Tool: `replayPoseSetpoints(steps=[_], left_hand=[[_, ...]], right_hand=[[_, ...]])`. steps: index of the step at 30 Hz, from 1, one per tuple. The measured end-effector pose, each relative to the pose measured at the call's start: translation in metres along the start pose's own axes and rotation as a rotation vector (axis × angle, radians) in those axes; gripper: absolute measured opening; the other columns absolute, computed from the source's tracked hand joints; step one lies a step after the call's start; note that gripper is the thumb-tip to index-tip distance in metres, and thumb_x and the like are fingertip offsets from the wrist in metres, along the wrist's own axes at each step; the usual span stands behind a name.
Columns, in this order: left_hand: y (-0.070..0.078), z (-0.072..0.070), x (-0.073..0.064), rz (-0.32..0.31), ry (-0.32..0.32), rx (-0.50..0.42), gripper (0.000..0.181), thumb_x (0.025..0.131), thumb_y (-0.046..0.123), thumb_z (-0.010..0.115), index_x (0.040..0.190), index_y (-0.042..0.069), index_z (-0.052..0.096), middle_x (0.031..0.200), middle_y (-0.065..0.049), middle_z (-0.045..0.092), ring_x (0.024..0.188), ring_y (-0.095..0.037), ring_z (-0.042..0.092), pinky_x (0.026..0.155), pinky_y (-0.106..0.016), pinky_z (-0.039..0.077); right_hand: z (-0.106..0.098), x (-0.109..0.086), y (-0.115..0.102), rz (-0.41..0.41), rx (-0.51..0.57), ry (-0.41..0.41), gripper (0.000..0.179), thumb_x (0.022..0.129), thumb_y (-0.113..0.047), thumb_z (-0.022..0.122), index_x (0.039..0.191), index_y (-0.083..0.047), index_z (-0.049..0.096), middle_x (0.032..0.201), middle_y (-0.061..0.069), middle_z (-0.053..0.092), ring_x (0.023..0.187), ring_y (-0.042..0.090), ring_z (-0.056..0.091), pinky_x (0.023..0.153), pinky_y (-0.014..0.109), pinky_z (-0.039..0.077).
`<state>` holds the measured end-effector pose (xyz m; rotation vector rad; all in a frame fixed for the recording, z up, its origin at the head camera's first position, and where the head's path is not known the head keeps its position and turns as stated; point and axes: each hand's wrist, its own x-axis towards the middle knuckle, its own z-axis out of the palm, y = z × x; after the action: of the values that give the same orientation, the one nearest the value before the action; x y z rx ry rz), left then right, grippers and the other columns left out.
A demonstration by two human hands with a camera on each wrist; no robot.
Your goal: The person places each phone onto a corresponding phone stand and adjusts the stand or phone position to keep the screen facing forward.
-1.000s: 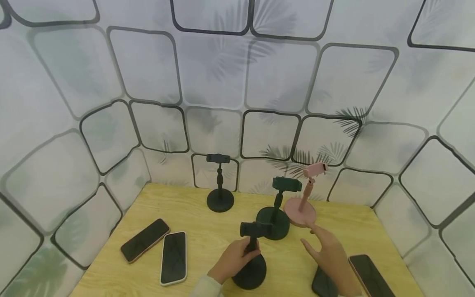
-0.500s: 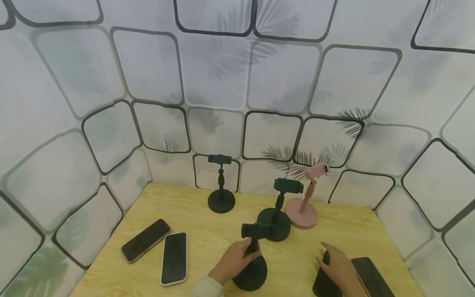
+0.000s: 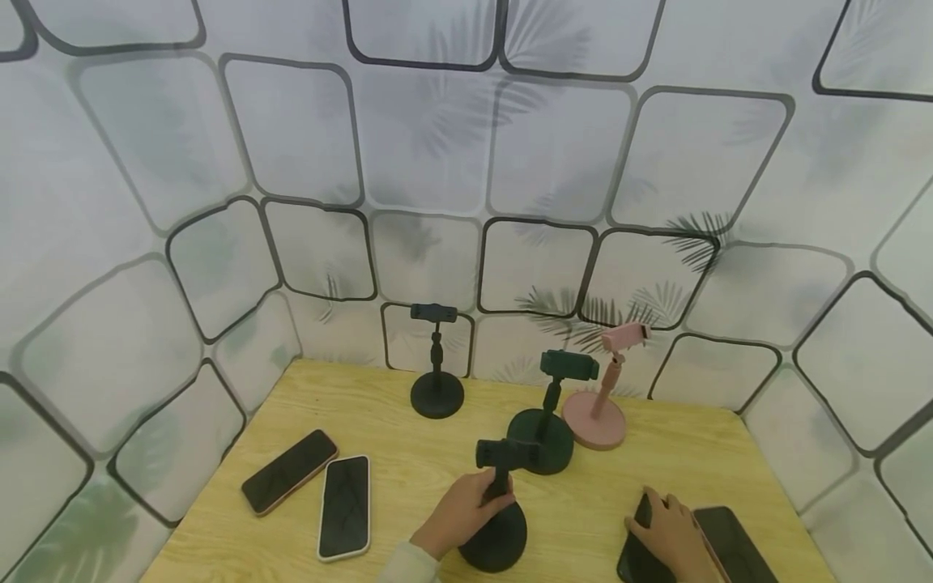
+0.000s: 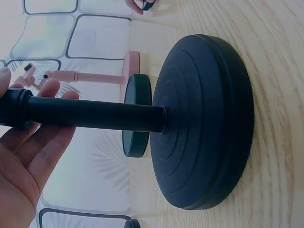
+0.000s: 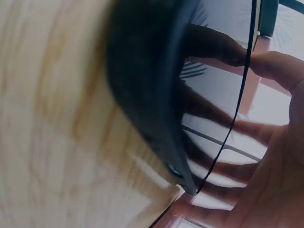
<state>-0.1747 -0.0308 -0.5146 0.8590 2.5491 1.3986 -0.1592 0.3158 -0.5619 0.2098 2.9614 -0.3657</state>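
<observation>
My left hand (image 3: pixel 455 514) grips the pole of a black phone stand (image 3: pixel 496 538), whose round base rests on the table. In the left wrist view, thumb and fingers wrap the upper part of its dark pole (image 4: pixel 95 113). My right hand (image 3: pixel 674 534) is over a black smartphone (image 3: pixel 641 559) at the front right, thumb at its left edge and fingers curled over it. In the right wrist view, the fingers touch the phone (image 5: pixel 142 61), whose glossy screen mirrors them. The hand hides part of the phone.
A dark green stand (image 3: pixel 543 441) and a pink stand (image 3: pixel 594 421) stand behind; another black stand (image 3: pixel 437 394) is further left. Two phones, one dark (image 3: pixel 290 472) and one white-edged (image 3: pixel 345 506), lie on the left. Another phone (image 3: pixel 732 542) lies beside my right hand. Patterned cloth (image 3: pixel 423 162) surrounds the table.
My right hand has come down from near the pink stand to the black smartphone, and its fingers have closed in on it. My left hand keeps its hold on the black stand.
</observation>
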Motion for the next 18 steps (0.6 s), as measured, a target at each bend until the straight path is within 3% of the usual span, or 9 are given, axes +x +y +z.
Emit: replayPoseSetpoints(steps=[6, 13, 18], left_hand=[[0.001, -0.001, 0.001, -0.006, -0.001, 0.008, 0.014, 0.093, 0.030, 0.056, 0.095, 0.017, 0.060, 0.092, 0.007, 0.067, 0.083, 0.004, 0.059, 0.072, -0.018, 0.051], [0.002, -0.002, 0.000, 0.001, -0.005, 0.023, 0.017, 0.093, 0.031, 0.056, 0.096, 0.015, 0.060, 0.093, 0.006, 0.067, 0.086, 0.002, 0.061, 0.074, -0.020, 0.051], [0.001, -0.001, 0.001, -0.007, -0.006, 0.021, 0.011, 0.093, 0.027, 0.057, 0.096, 0.017, 0.060, 0.093, 0.007, 0.067, 0.085, 0.003, 0.060, 0.074, -0.020, 0.051]], right_hand=[[0.000, 0.001, 0.001, 0.006, 0.020, -0.008, 0.099, 0.073, -0.062, 0.066, 0.127, 0.016, 0.040, 0.113, 0.047, 0.041, 0.106, 0.063, 0.040, 0.093, 0.068, 0.033], [0.000, 0.002, -0.008, -0.120, 0.044, 0.085, 0.078, 0.070, -0.040, 0.077, 0.123, 0.010, 0.050, 0.108, 0.035, 0.053, 0.099, 0.048, 0.053, 0.085, 0.060, 0.044], [0.003, 0.003, -0.012, -0.183, 0.084, 0.087, 0.073, 0.068, -0.031, 0.079, 0.125, 0.006, 0.051, 0.116, 0.040, 0.047, 0.108, 0.055, 0.047, 0.087, 0.063, 0.043]])
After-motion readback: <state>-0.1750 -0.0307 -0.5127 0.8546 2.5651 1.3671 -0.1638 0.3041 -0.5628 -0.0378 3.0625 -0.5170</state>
